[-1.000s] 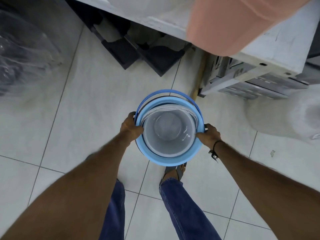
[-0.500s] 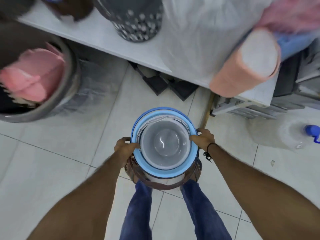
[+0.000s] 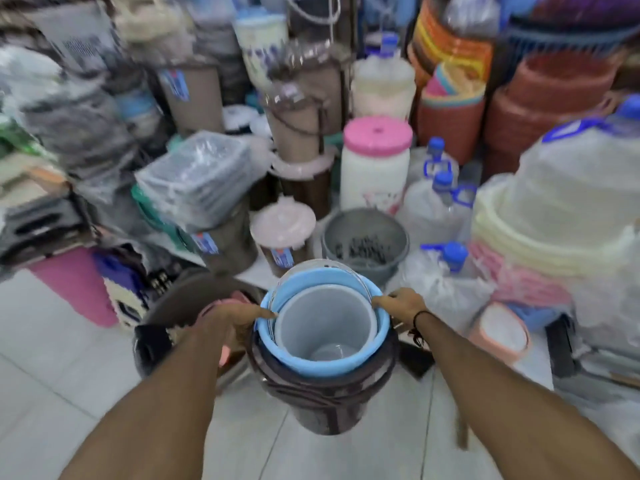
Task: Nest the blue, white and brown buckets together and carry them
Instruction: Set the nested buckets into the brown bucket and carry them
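Surroundings: stacked plastic wares, blurred; a grey basin (image 3: 365,242) sits just beyond the load.
Brown bucket (image 3: 325,403): outermost, held off the tiled floor (image 3: 52,368), mouth tipped toward the camera.
Blue bucket (image 3: 273,327): seated inside the brown.
White bucket (image 3: 325,327): innermost; nesting looks complete.
Axis: the stack's long axis leans away at the top, centred between both arms, neither nearer.
Left hand (image 3: 235,318): fingers clamped on the blue rim's left side.
Right hand (image 3: 398,304): gripping the opposite rim.

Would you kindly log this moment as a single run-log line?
stage: carrying | stack: white bucket in blue bucket in brown bucket | left hand: gripping blue rim | right hand: gripping blue rim | stack off floor
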A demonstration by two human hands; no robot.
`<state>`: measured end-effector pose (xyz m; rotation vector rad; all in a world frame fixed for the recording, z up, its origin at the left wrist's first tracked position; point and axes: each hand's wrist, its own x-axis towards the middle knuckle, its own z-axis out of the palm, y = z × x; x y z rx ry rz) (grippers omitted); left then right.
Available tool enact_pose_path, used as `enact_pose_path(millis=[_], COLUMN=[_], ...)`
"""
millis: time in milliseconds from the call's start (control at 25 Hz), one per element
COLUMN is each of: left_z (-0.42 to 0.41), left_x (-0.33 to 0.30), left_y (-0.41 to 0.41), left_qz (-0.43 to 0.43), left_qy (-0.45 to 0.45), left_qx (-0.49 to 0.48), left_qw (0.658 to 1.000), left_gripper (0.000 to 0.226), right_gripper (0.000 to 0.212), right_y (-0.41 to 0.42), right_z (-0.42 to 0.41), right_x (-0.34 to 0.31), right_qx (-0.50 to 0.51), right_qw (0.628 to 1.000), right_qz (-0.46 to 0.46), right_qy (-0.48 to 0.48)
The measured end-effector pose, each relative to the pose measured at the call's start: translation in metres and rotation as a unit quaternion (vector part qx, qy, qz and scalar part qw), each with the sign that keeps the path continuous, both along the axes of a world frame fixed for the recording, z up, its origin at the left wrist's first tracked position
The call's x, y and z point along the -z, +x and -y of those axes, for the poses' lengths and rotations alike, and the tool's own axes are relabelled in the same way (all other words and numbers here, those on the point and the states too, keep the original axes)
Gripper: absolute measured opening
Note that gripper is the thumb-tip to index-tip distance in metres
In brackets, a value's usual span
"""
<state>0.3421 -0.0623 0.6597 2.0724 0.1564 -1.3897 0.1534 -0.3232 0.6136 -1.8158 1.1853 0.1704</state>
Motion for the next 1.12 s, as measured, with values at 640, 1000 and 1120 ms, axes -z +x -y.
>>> enact_pose_path(millis=[640,1000,1120], left_z=[0.241,0.313,0.317], left_x=[-0.158,-0.007,0.033], left_y=[0.169,0.182,0.175], left_qz=[0.101,0.023,0.007], left_qy=[-0.113,0.002,0.02], left_qx=[-0.025,-0.037,-0.049], left_qw=[0.988,0.999,0.999], left_gripper=[0.05,0.032,0.021], right_gripper=[0.027,0.04,0.034], right_y=[0.129,0.167,0.173], right_z=[0.22,0.3,0.301], right_x=[-0.203,-0.042,0.004], right_qx=[0.079,0.032,0.005], right_qw=[0.978,0.999,1.0], right_qz=[0.154,0.028,-0.024], right_qy=[-0.113,0.001,0.009])
